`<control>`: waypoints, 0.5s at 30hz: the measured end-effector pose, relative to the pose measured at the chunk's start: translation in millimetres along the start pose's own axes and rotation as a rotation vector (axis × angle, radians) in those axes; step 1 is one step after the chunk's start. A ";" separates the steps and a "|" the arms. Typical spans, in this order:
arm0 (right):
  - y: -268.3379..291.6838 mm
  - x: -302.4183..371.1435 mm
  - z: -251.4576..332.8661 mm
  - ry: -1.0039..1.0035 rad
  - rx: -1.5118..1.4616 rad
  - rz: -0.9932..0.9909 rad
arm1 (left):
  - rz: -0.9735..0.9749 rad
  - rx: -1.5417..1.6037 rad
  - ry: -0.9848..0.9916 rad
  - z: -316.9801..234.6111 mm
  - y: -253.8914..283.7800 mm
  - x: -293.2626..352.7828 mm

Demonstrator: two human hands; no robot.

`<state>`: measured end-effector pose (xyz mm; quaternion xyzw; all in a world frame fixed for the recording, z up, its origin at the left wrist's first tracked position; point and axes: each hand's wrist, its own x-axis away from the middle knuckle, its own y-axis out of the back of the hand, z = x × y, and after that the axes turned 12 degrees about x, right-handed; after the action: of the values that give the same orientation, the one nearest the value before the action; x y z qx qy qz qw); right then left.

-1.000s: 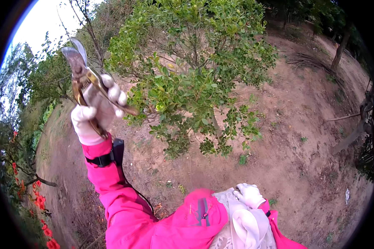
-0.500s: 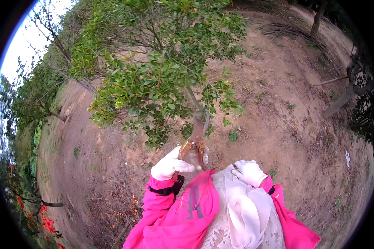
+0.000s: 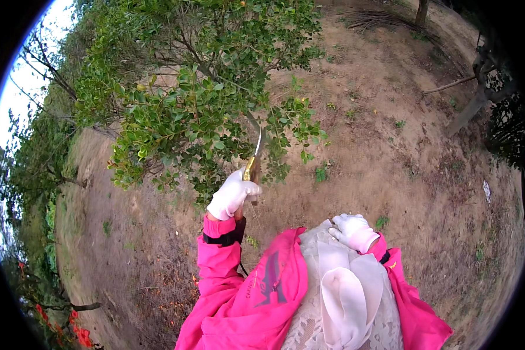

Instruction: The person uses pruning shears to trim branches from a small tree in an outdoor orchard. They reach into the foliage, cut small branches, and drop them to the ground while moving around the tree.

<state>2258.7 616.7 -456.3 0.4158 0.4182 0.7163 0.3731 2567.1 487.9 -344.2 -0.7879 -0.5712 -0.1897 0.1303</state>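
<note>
Out on bare brown ground (image 3: 385, 175) dotted with weeds (image 3: 321, 173), the left hand (image 3: 234, 192) is wrapped round the shears (image 3: 252, 166), metal pointing up by the bush's (image 3: 175, 122) lower leaves! Right hand (image 3: 354, 232) rests at the lace top (image 3: 309, 291), fingers bent; whether it's pinching anything, I can't tell.

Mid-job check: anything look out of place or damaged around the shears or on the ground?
One thing: a pale scrap lies on the brown soil toward the right edge, looking like litter, though I can't tell what it is. The pruning shears in the left hand show no obvious damage, though blur hides detail.
</note>
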 end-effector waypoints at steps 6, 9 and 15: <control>-4.2 -0.6 1.0 0.001 -0.004 -0.008 | 0.262 0.165 0.044 -24.1 -30.4 -16.9; 1.4 2.2 7.5 0.009 -0.010 -0.011 | 0.389 -0.075 -0.221 3.7 -12.9 -47.4; -2.3 4.9 7.7 -0.041 -0.014 -0.008 | 0.265 0.032 0.041 -8.1 -21.8 -57.6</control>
<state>2264.3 624.1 -454.7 0.4262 0.4069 0.7090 0.3874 2529.3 442.3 -363.0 -0.8501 -0.4625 -0.1777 0.1784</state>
